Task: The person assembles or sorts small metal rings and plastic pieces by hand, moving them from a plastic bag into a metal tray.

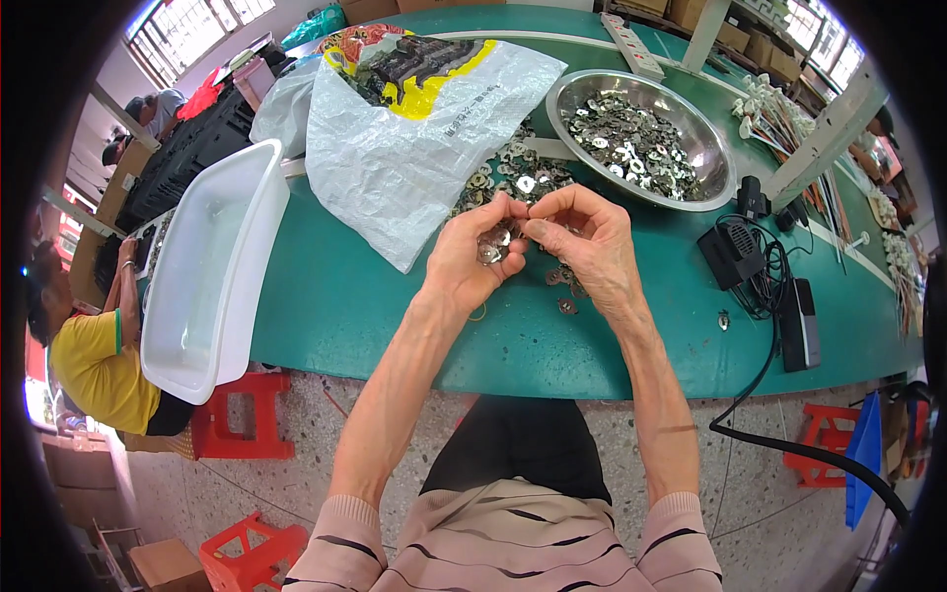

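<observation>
My left hand [460, 259] is cupped with its palm up, its fingers curled round several small flat metal pieces [495, 244]. Thumb and forefinger of my right hand [598, 245] pinch together at the left fingertips; whatever they hold is too small to make out. Just beyond both hands lies a loose pile of the same metal pieces [515, 178] on the green table [365, 321], partly hidden by my fingers. Many more such pieces fill a round steel bowl [708, 138] at the far right of my hands.
A white printed plastic sack [380, 173] covers the table at the far left. Beside it a white tub [258, 212] leans over the left edge. Black adapters [732, 252] and a cable lie at right, near a post [824, 138]. A person in yellow [99, 350] sits at left.
</observation>
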The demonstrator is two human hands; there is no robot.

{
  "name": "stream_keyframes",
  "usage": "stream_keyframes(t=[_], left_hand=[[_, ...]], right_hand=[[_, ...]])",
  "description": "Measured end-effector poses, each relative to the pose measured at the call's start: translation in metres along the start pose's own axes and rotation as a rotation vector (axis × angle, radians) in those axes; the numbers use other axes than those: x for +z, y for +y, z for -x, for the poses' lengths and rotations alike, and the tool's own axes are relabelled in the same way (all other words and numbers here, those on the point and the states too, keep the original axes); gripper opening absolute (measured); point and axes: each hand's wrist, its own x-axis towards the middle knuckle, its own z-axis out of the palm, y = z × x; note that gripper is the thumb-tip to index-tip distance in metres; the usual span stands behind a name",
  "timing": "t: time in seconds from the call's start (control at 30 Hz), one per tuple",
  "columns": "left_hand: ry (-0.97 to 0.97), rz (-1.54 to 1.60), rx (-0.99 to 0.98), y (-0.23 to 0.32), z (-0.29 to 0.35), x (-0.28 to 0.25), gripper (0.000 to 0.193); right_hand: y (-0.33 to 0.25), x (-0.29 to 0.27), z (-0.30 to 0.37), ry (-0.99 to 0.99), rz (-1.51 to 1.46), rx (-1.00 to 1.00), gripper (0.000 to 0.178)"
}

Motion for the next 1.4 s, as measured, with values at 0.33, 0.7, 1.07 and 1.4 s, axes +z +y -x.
stream_keyframes(t=[0.33, 0.7, 1.07, 1.4], left_hand=[[0.064, -0.024, -0.017, 0.0, 0.005, 0.007, 0.023], [0.054, 0.069, -0.048, -0.005, 0.002, 0.009, 0.024], [0.038, 0.36, 0.06, 0.013, -0.002, -0.011, 0.022], [0.032, 0.277, 0.122, 0.013, -0.004, -0.012, 0.021]], right_hand=[[0.003, 0.005, 0.002, -0.095, 0.291, -0.086, 0.012], [0.004, 0.002, 0.003, -0.19, 0.235, -0.1, 0.007], [0.011, -0.013, -0.002, 0.077, 0.715, -0.147, 0.011], [0.015, -0.014, -0.001, 0.017, 1.035, -0.169, 0.013]])
